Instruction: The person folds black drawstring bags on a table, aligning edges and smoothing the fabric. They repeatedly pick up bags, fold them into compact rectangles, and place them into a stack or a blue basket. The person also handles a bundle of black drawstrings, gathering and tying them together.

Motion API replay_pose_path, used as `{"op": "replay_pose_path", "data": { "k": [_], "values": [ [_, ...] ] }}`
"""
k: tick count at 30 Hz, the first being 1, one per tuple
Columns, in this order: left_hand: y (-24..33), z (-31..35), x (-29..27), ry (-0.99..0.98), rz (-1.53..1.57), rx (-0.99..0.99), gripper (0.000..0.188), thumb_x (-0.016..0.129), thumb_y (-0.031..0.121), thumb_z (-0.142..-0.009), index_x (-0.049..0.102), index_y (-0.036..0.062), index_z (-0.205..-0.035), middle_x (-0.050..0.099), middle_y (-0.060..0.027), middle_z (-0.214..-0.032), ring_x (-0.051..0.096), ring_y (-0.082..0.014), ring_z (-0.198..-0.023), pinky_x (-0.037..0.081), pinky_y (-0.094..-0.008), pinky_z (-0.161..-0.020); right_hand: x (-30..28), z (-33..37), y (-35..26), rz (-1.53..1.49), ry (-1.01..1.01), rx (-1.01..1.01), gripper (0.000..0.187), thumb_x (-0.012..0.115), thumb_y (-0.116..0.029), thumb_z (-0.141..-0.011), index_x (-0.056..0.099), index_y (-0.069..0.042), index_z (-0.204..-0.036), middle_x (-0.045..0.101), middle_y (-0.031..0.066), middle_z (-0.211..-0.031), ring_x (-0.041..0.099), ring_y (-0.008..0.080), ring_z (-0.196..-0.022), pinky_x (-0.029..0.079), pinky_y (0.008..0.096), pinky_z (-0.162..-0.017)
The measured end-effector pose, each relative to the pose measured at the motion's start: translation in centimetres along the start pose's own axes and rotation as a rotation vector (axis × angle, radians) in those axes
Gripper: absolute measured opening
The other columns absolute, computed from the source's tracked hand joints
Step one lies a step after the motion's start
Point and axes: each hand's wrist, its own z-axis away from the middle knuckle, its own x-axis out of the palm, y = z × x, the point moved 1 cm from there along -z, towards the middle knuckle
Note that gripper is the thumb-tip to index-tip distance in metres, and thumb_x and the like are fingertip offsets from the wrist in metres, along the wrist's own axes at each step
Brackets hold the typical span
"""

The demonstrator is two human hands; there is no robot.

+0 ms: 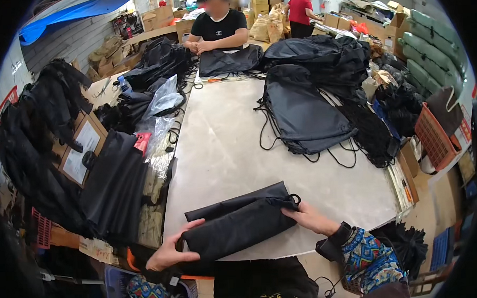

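A black drawstring bag (236,228), folded into a long bundle, lies at the near edge of the pale table. Its left end is gripped by my left hand (172,250), thumb below and fingers above. My right hand (312,219) pinches the right end, where a small loop of black cord (295,199) sticks out. A flap of the folded cloth lies along the bundle's far side. Farther off to the right, a pile of flat black drawstring bags (306,111) rests with cords trailing over the pale table (222,139).
More black bags (319,52) are heaped at the far right. Black fabric (112,186), clear plastic bags (166,96) and a cardboard box line the left. Across the table a person (220,30) handles a black bag (230,60). A red basket (436,135) stands right.
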Motion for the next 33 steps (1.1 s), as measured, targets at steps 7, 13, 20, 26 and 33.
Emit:
{"op": "replay_pose_path", "data": {
  "k": [7,13,20,26,33],
  "values": [
    [-3.2,0.9,2.3,0.325,-0.095,0.197,0.040,0.067,0.010,-0.084,0.058,-0.0070,-0.119,0.063,-0.0062,-0.112,0.060,-0.0180,-0.102,0.046,-0.0296,-0.092,0.2,-1.5,1.8,-0.035,0.055,0.020,0.034,0.055,-0.031,-0.096,0.061,0.002,-0.100,0.058,-0.0008,-0.084,0.049,0.0100,-0.077,0.044,0.0286,-0.069],
    [-5.7,-1.9,4.4,0.878,-0.879,0.097,0.021,0.057,0.018,-0.093,0.059,-0.0011,-0.086,0.057,-0.0185,-0.086,0.052,-0.0353,-0.088,0.035,-0.0421,-0.086,0.8,-1.9,0.1,-0.056,0.101,0.121,0.038,0.055,-0.035,-0.096,0.060,0.002,-0.087,0.053,-0.0005,-0.072,0.048,0.0096,-0.068,0.042,0.0309,-0.059],
    [-1.8,-2.9,5.8,1.202,-1.222,0.169,0.029,0.059,0.013,-0.088,0.057,0.0006,-0.114,0.058,-0.0177,-0.108,0.050,-0.0350,-0.107,0.031,-0.0457,-0.101,1.4,-3.1,-0.4,0.063,0.162,0.196,0.037,0.054,-0.036,-0.097,0.053,-0.005,-0.077,0.040,-0.0066,-0.062,0.033,0.0045,-0.050,0.022,0.0275,-0.040],
    [-1.5,-8.9,10.4,0.414,-1.275,0.422,0.055,0.057,0.031,-0.090,0.046,0.0022,-0.135,0.042,-0.0147,-0.144,0.036,-0.0331,-0.135,0.027,-0.0482,-0.111,1.7,-3.8,0.3,0.073,0.166,0.118,0.037,0.056,-0.034,-0.095,0.056,-0.002,-0.078,0.044,-0.0048,-0.065,0.038,0.0061,-0.056,0.028,0.0306,-0.045],
    [-4.7,-9.9,9.3,0.426,-1.400,0.245,0.065,0.042,0.050,-0.096,0.039,0.0048,-0.143,0.036,-0.0130,-0.149,0.028,-0.0317,-0.140,0.019,-0.0524,-0.113,1.9,-2.6,-0.5,0.159,0.380,-0.065,0.038,0.063,-0.012,-0.089,0.047,0.004,-0.120,0.061,0.0135,-0.100,0.057,0.0171,-0.083,0.047,0.0303,-0.069]
  ]
}}
